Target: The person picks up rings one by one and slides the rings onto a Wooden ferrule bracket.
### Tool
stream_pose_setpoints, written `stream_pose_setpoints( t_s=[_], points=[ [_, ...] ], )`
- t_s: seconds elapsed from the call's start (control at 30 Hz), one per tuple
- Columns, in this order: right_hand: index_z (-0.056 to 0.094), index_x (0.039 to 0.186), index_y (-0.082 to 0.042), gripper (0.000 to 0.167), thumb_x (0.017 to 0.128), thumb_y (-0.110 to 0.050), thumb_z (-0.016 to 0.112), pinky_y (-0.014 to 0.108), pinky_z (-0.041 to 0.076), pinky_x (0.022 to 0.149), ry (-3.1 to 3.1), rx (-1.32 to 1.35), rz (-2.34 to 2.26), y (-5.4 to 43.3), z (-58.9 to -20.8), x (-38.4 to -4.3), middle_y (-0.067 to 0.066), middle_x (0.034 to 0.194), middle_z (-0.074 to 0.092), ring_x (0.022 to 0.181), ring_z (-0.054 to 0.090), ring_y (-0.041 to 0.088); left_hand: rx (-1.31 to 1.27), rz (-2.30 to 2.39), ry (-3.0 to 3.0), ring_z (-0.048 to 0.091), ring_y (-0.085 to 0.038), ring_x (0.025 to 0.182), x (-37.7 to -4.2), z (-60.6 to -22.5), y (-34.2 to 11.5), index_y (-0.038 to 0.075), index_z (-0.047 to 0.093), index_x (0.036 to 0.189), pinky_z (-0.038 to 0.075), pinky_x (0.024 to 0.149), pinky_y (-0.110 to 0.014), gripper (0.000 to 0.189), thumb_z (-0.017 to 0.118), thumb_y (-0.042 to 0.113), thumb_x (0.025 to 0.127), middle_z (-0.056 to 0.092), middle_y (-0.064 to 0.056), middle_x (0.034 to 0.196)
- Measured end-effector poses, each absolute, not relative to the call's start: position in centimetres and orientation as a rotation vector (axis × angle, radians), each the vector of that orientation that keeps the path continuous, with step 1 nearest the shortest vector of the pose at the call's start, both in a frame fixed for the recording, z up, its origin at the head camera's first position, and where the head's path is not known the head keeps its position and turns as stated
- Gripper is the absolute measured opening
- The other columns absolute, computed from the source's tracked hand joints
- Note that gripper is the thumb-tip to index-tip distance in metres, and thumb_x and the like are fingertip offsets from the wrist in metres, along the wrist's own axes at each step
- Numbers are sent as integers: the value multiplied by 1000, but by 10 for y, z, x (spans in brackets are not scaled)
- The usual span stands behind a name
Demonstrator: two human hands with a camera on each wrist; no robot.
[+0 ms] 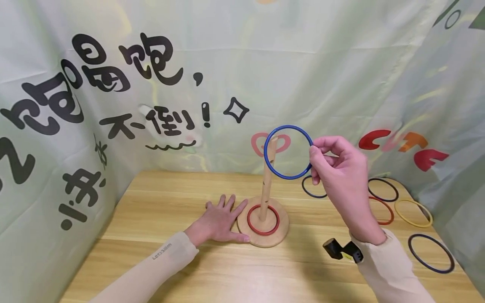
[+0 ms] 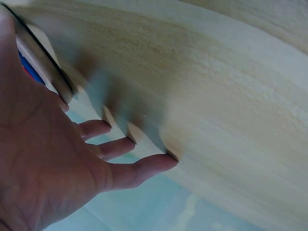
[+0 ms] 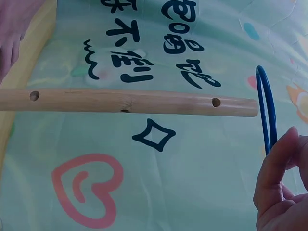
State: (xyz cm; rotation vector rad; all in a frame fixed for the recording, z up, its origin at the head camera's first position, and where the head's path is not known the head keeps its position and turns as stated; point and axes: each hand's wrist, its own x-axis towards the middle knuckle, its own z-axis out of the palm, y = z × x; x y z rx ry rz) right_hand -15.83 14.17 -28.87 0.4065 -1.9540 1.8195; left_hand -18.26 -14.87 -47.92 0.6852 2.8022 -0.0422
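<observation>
Right hand (image 1: 341, 172) pinches the blue ring (image 1: 289, 177) at its three o'clock. Left hand (image 1: 219, 221) — fingers spread — seemingly touches the base (image 1: 283, 225) at nine o'clock.

A pale beige, long fabric sleeve (image 1: 140, 273) with dark slanted lettering (image 1: 162, 251) ends at the bare left hand (image 1: 219, 221). A matching beige sleeve (image 1: 390, 265) with a wrinkled cuff ends at the bare right hand (image 1: 341, 164). At that wrist sits a chunky black two-part device (image 1: 354, 251) bearing a small yellow label (image 1: 346, 256).
</observation>
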Motion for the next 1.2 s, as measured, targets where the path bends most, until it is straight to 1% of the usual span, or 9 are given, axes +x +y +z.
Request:
stream_pose_setpoints(
  t_s=[0.23,0.43,0.6,0.73,0.97,1.1,1.2],
  points=[
    [72,111,0,10,105,-8,72,26,54,52,-2043,412,1760,136,-296,-166,10,86,65,52,60,16,679,-28,2801,27,-54,158,-182,-476,-149,28,16,178,37,105,-83,121,52,97,85,23,-22,178],
    [73,109,0,9,104,-7,72,27,53,50,-2135,436,1688,133,-314,-175,11,82,66,51,61,18,684,-33,2803,27,-54,158,-182,-476,-149,28,16,178,37,105,-82,121,51,98,85,23,-21,178],
    [72,108,0,7,103,-3,70,28,54,50,-2206,430,1672,129,-334,-181,15,82,65,53,62,17,696,-49,2813,29,-54,157,-182,-478,-149,28,17,178,39,103,-82,120,51,98,86,24,-22,177],
    [73,110,0,8,102,-1,70,30,55,52,-2271,419,1670,125,-353,-186,15,83,65,54,63,17,697,-65,2816,29,-55,157,-181,-479,-149,28,16,178,39,103,-82,121,49,98,85,24,-21,177],
    [73,110,-1,10,102,-1,69,27,49,50,-2375,398,1646,124,-384,-190,12,82,65,54,60,19,704,-92,2824,30,-54,157,-181,-482,-150,30,14,178,40,102,-82,119,48,98,86,24,-21,177],
    [73,110,-1,12,100,0,67,26,47,50,-2452,369,1613,127,-403,-192,9,80,65,54,59,18,707,-110,2829,31,-53,156,-182,-481,-149,30,14,178,41,101,-82,120,47,99,86,25,-21,177],
    [74,109,-1,13,97,-1,67,25,48,52,-2503,338,1577,129,-418,-193,7,80,65,57,60,15,711,-109,2828,31,-53,156,-182,-481,-149,29,15,178,41,101,-82,120,48,99,86,25,-21,177]
  ],
)
